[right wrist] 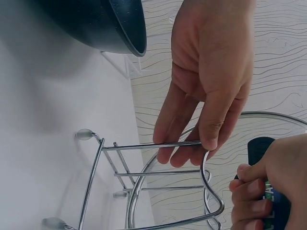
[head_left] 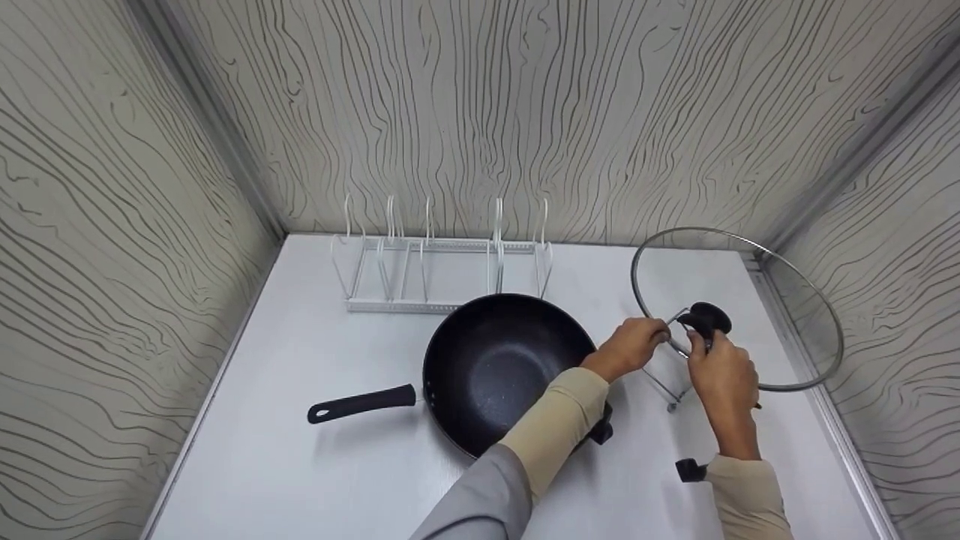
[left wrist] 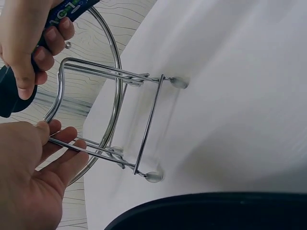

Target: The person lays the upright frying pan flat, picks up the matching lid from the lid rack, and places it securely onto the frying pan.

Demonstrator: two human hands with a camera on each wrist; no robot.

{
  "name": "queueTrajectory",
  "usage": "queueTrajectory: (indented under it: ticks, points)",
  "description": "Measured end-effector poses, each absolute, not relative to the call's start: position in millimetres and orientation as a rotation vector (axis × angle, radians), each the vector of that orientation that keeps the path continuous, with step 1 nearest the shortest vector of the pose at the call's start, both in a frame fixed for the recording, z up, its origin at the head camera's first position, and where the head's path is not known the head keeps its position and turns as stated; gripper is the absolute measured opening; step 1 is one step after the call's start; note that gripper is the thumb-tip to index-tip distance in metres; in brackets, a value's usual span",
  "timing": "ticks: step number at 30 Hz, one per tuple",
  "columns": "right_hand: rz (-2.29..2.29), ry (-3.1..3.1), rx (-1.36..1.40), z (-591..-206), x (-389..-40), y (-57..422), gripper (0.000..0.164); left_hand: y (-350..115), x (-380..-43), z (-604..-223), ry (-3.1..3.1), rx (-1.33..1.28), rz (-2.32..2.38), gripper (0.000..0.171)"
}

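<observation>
My left hand (head_left: 630, 346) pinches the upper wire of a chrome wire stand (left wrist: 148, 124) between thumb and fingers. The stand rests on round feet on the white table. A large glass lid (head_left: 784, 322) with a metal rim stands tilted in the stand, its rim running behind the wires. My right hand (head_left: 724, 375) grips the lid's black handle (head_left: 709, 319), which shows printed lettering in the left wrist view. To the left, partly covered by my left forearm, lies a dark wok (head_left: 495, 360) with a long black handle (head_left: 364, 403) pointing left.
A white wire rack (head_left: 401, 307) with several upright loops stands at the back of the table (head_left: 300, 337), behind the wok. Wood-patterned walls (head_left: 480, 112) enclose the back and both sides, close to the lid on the right.
</observation>
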State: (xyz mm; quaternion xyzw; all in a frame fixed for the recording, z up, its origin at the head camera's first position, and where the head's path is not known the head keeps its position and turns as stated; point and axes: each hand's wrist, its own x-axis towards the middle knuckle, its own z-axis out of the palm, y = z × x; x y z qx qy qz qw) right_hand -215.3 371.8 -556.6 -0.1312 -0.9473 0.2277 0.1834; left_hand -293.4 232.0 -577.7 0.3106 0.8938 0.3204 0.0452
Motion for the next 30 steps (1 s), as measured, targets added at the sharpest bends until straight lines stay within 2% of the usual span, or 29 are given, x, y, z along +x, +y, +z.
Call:
queueTrajectory:
  ticks: [30]
  points:
    - [0.59, -2.533, -0.369, -565.7, -215.1, 369.3, 0.04, 233.6, -290.5, -576.6, 2.779, 0.959, 0.988, 0.021]
